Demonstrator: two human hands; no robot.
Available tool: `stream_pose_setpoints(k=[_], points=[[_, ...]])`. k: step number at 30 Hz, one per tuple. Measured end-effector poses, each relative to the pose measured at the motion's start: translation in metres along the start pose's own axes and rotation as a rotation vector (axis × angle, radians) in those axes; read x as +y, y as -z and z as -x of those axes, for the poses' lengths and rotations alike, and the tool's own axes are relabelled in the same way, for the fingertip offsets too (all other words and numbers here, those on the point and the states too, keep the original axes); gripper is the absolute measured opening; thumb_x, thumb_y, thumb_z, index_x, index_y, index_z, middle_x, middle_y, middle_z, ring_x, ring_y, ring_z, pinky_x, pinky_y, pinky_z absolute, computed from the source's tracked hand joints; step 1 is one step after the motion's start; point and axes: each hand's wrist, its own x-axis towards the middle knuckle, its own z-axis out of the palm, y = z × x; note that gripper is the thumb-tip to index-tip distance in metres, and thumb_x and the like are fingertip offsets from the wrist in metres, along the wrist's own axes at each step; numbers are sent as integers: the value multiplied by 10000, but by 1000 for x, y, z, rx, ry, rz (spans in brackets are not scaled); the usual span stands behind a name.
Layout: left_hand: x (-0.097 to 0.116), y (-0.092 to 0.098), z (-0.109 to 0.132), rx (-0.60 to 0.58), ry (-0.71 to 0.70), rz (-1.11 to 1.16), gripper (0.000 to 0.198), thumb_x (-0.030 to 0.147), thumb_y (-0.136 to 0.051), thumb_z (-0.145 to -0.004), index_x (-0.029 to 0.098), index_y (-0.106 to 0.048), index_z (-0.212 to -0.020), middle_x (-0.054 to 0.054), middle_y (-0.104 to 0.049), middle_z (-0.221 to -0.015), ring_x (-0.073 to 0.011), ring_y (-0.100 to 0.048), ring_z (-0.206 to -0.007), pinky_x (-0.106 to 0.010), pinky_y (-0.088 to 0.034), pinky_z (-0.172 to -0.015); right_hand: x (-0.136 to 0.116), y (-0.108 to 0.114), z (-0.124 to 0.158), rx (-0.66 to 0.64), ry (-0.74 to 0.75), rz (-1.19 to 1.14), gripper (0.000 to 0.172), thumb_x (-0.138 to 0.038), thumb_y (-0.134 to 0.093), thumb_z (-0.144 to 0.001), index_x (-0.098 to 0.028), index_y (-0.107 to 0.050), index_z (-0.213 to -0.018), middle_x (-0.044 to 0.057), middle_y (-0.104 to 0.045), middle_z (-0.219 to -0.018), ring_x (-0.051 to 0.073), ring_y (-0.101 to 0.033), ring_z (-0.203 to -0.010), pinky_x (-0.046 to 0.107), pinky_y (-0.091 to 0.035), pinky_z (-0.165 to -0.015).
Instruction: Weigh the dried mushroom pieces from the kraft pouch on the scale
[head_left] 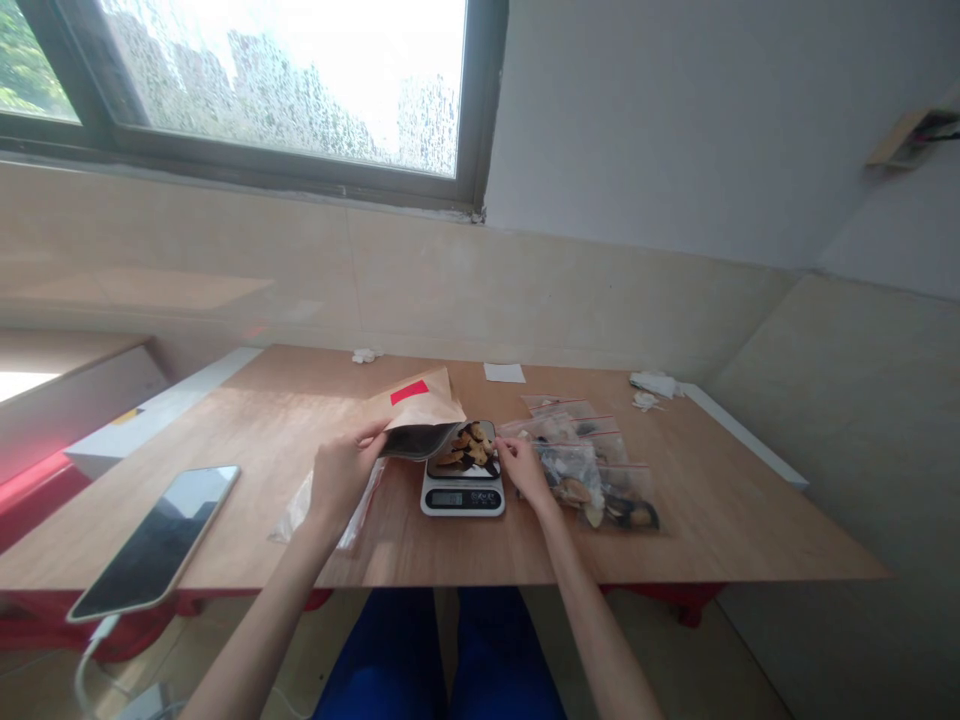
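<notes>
My left hand [349, 462] grips the lower left edge of a brown paper pouch [409, 402] with a red label. The pouch lies tilted, its dark-lined mouth facing the scale. A white digital kitchen scale [463, 502] stands before me, its small display lit but too faint to read. Dried brown slices [469, 447], which look like dried mushroom or herb pieces, are heaped on its dark top. At the heap's right edge is my right hand [523, 468], fingers pinched together; whether a slice is between them is hidden.
Several clear zip bags [574, 460] of dried slices lie right of the scale. Empty-looking clear plastic bags [360, 515] lie under my left wrist. A charging smartphone [161, 535] rests at the left front edge. White paper [505, 373] and crumpled tissues [656, 385] lie along the back.
</notes>
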Motion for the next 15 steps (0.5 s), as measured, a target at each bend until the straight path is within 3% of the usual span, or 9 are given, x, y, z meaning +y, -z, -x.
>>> stream_pose_setpoints(k=[5, 8, 9, 12, 15], points=[[0, -1, 1, -5, 14, 25, 277, 329, -509, -766, 236, -718, -921, -3, -718, -912, -216, -669, -884, -251, -492, -719, -24, -2, 7, 202, 43, 86, 144, -294, -554, -752, -164, -612, -772, 90, -609, -849, 220, -548, -816, 369, -447, -762], [1, -4, 4, -18, 24, 46, 278, 323, -515, -764, 227, -715, -933, -10, -713, -937, -219, -672, -873, -257, -496, -721, -60, -5, 26, 270, 236, 101, 165, -260, -438, -851, -178, -581, -862, 68, -576, -861, 182, -537, -791, 327, -454, -756], [1, -5, 4, -26, 23, 51, 285, 320, -513, -767, 219, -712, -944, -18, -712, -943, -220, -673, -867, -259, -497, -716, -74, -7, 34, 209, 334, 104, 181, -231, -405, -871, -185, -580, -865, 59, -576, -846, 175, -544, -805, 312, -457, -761], [3, -8, 7, -52, -2, 38, 310, 306, -497, -787, 182, -698, -987, -53, -706, -963, -221, -674, -851, -263, -494, -692, -105, -20, 52, -154, 546, 199, 244, -166, -360, -892, -188, -596, -951, 63, -591, -941, 172, -551, -936, 299, -449, -852], [4, -11, 11, -75, -40, -19, 314, 286, -492, -801, 167, -685, -1019, -74, -705, -960, -224, -677, -824, -270, -490, -680, -113, -41, 51, -367, 551, 371, 315, -141, -301, -914, -151, -583, -1053, 92, -605, -1045, 194, -543, -1031, 323, -436, -918]])
